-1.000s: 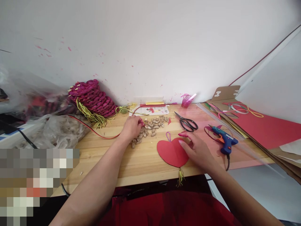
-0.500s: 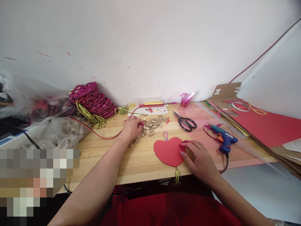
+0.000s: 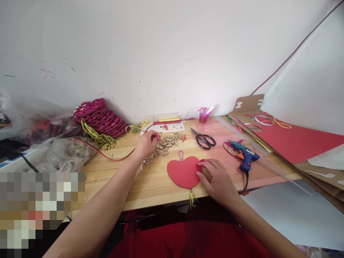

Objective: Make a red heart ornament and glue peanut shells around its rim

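Observation:
A red paper heart [image 3: 183, 173] lies flat near the table's front edge, a purple loop at its top and a yellow-green tassel at its tip. My right hand [image 3: 217, 179] holds the heart by its right side, thumb and fingertips on the paper. Farther left, my left hand [image 3: 147, 144] is at a pile of tan shells [image 3: 168, 141], thumb and fingers pinched together. Whatever is between those fingertips is too small to tell. Black-handled scissors [image 3: 203, 139] lie beyond the heart. A blue glue gun [image 3: 245, 156] rests to the right.
Strung magenta pieces [image 3: 103, 118] with tassels are heaped at back left, beside a clear plastic bag [image 3: 92, 154]. Against the wall are a card with small stars [image 3: 172, 127] and a pink cup [image 3: 205, 115]. Red card sheets [image 3: 301, 138] and cardboard lie right. A red-black cord crosses the left side.
The whole view has shifted, so everything appears farther left. My left hand stays at the shells with its fingers pinched. My right hand remains on the heart.

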Available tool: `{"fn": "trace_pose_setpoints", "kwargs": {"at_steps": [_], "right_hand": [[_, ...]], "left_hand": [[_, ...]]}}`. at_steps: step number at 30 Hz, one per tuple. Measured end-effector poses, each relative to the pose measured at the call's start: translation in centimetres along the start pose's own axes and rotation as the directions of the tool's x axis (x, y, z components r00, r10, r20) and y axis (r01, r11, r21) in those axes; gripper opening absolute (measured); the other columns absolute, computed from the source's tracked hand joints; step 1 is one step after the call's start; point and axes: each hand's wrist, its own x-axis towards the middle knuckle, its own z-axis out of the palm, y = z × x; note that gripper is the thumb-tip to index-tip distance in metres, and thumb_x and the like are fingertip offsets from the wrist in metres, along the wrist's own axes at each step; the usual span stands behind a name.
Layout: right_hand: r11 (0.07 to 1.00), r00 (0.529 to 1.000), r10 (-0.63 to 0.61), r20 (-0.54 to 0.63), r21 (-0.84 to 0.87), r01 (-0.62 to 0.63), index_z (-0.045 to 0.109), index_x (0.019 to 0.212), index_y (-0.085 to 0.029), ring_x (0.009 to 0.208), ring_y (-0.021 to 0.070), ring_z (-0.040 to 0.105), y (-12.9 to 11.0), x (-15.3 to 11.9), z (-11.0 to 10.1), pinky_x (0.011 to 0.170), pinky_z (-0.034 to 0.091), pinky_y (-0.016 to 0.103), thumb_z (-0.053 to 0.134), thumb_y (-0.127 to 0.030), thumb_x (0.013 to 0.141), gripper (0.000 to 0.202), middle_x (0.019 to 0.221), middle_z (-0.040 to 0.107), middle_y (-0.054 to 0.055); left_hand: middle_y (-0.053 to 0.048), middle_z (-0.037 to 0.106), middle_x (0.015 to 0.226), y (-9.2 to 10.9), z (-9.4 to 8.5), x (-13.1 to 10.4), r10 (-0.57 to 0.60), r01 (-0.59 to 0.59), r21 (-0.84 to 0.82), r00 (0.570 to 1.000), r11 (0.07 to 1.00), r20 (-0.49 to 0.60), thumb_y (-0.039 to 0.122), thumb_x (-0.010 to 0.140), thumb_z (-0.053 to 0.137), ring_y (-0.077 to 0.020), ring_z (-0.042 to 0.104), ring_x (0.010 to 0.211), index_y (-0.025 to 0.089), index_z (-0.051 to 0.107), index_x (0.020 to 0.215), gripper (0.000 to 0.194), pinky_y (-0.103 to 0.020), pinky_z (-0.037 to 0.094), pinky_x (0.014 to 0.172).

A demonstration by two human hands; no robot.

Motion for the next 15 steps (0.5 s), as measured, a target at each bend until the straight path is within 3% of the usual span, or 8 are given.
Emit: {"fn": "trace_pose_setpoints", "kwargs": {"at_steps": [5,8,11,15], "right_hand": [[1.000,1.000,0.007,0.005,0.003,-0.007,0.064,0.107,-0.022,0.107,0.0300,0.057,-0.2,0.1,-0.2,0.095,0.046,0.048,0.059,-0.023,0.091,0.016,0.108,0.068,0.011],[1.000,1.000,0.014,0.010,0.007,-0.014,0.064,0.107,-0.022,0.106,0.0295,0.057,-0.2,0.0,-0.2,0.095,0.045,0.047,0.061,-0.023,0.090,0.017,0.108,0.068,0.010],[1.000,1.000,0.019,0.017,0.011,-0.019,0.064,0.108,-0.022,0.106,0.0287,0.056,-0.3,-0.1,-0.3,0.095,0.045,0.045,0.062,-0.023,0.090,0.018,0.108,0.067,0.010],[1.000,0.999,0.021,0.025,0.013,-0.021,0.063,0.109,-0.022,0.107,0.0291,0.056,-0.3,-0.1,-0.3,0.095,0.045,0.046,0.062,-0.023,0.090,0.020,0.110,0.067,0.010]], "left_hand": [[-0.007,0.075,0.087,5.0,1.5,1.8,0.081,-0.077,-0.047,0.993,0.996,0.086,0.027,0.087,0.052,-0.0228,0.068,0.082,0.019,0.071,0.092,0.020,-0.030,0.049,0.076],[-0.009,0.076,0.105,7.3,2.6,2.9,0.122,-0.116,-0.063,0.988,0.991,0.100,0.020,0.090,0.046,-0.0238,0.068,0.099,0.017,0.071,0.110,0.032,-0.031,0.049,0.088],[-0.008,0.070,0.126,8.0,3.1,3.1,0.190,-0.181,-0.083,0.975,0.980,0.115,0.019,0.094,0.041,-0.0219,0.064,0.116,0.019,0.065,0.126,0.040,-0.030,0.045,0.099],[-0.008,0.075,0.109,7.4,4.0,2.1,0.275,-0.266,-0.071,0.939,0.961,0.207,0.013,0.089,0.046,-0.0237,0.066,0.106,0.021,0.074,0.106,0.033,-0.033,0.046,0.098]]}}
